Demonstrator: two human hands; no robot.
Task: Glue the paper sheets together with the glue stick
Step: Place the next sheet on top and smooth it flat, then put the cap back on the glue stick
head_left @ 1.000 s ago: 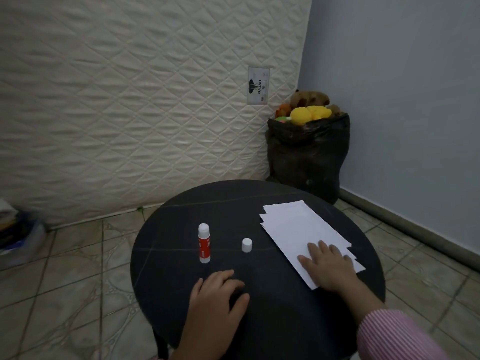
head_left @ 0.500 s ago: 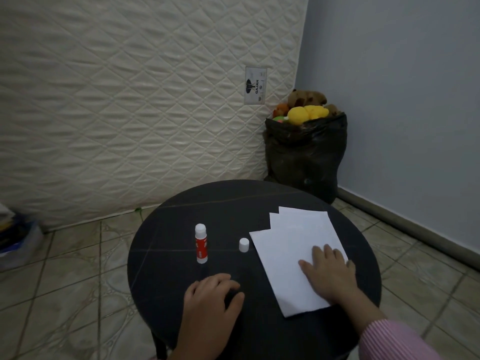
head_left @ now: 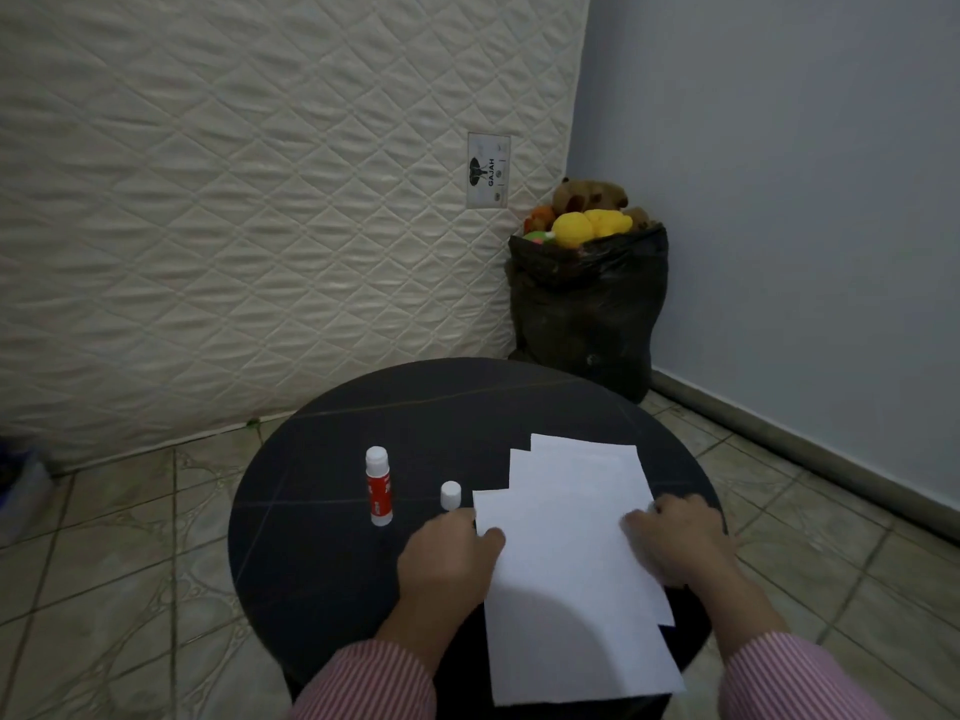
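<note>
Several white paper sheets (head_left: 582,467) lie fanned on the right half of a round black table (head_left: 415,407). The top sheet (head_left: 566,600) is pulled toward me and overhangs the table's front edge. My left hand (head_left: 447,558) pinches its left edge, thumb on top. My right hand (head_left: 670,545) grips its right edge with curled fingers. A red and white glue stick (head_left: 377,485) stands upright and uncapped left of the sheets. Its white cap (head_left: 450,495) stands between it and the paper, just above my left hand.
A cream quilted mattress (head_left: 260,200) leans against the back wall. A black bag (head_left: 587,309) filled with plush toys stands in the corner behind the table. Tiled floor (head_left: 130,563) surrounds the table, and a blue wall (head_left: 779,200) is to the right.
My left hand left the tabletop and took the top sheet's left edge. My right hand shifted to its right edge. The top sheet slid toward me, apart from the others.
</note>
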